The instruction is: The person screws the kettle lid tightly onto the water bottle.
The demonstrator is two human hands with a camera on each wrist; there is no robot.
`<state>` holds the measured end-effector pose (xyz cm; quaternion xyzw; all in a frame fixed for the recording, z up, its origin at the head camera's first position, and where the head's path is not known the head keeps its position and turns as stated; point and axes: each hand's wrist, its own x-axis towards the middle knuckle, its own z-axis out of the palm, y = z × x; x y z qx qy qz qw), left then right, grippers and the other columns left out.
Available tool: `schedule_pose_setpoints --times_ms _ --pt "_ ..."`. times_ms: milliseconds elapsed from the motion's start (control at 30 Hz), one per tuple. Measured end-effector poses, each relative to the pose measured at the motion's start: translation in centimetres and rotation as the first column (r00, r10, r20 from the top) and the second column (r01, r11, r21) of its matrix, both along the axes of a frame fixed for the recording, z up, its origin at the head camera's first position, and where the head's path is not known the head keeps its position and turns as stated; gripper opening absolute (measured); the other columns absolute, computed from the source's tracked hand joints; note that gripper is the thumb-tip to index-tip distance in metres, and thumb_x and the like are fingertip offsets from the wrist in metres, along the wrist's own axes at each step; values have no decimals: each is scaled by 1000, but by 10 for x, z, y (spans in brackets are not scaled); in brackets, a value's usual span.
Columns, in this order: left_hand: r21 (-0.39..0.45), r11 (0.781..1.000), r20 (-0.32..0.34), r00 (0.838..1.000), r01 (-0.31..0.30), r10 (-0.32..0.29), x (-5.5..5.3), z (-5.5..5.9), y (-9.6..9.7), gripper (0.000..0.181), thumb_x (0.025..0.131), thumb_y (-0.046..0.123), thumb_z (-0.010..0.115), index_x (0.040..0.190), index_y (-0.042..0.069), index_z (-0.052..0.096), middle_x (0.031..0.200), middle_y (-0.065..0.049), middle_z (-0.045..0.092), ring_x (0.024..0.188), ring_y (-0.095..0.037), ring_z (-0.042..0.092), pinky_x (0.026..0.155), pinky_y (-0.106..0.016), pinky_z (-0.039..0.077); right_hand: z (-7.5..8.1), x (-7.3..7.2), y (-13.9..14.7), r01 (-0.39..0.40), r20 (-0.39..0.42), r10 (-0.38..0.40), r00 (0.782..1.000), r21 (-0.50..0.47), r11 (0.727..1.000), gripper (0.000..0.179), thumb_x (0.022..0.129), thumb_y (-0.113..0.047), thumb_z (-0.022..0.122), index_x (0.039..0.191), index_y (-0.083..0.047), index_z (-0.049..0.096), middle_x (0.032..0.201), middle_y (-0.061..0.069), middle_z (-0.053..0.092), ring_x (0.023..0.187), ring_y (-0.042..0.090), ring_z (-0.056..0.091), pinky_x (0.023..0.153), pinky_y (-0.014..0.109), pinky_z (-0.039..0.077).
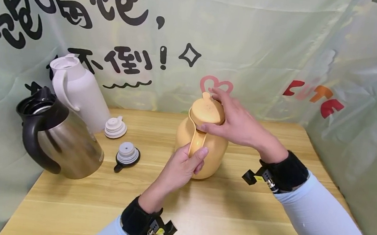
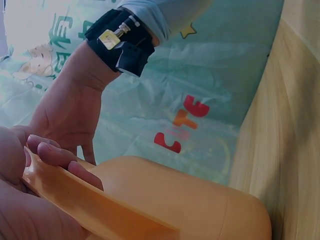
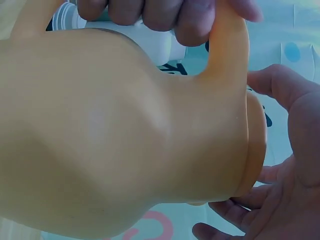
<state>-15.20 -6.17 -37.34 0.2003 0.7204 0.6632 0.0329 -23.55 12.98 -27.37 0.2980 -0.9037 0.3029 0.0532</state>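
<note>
Hand [image 1: 180,165] on jug [image 1: 214,156] within table edges [image 1: 284,126]

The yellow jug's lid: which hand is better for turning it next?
Probably the right hand: it spans the lid, thumb on the near side and fingers on the far side. The left hand grips the handle, so it seems better placed to steady the jug.

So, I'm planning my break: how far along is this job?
Done, it seems: the white jug and steel jug stand open, white lid and black-rimmed lid on the table. In hand: left hand grips the handle of the yellow jug, right hand holds the yellow lid. Left: probably lifting that off, as it sits on top.
</note>
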Motion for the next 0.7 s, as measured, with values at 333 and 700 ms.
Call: schedule_pose_setpoints --times_ms 333,700 --pt "-18 1000 9 1000 -8 8 1 1 -1 40 111 38 53 85 8 54 66 -3 51 58 -13 44 59 -24 37 -7 0 -2 61 -33 -62 998 -33 998 102 82 -51 89 159 -17 33 149 14 54 138 33 50 110 54 45" --pt "-21 1000 1 1000 -6 6 1 1 0 39 112 37 53 86 8 55 66 -3 51 58 -12 45 59 -24 38 -10 3 -6 135 -55 -134 989 -1 991 107 77 -54 92 158 -13 35 148 21 49 134 37 50 107 56 45"
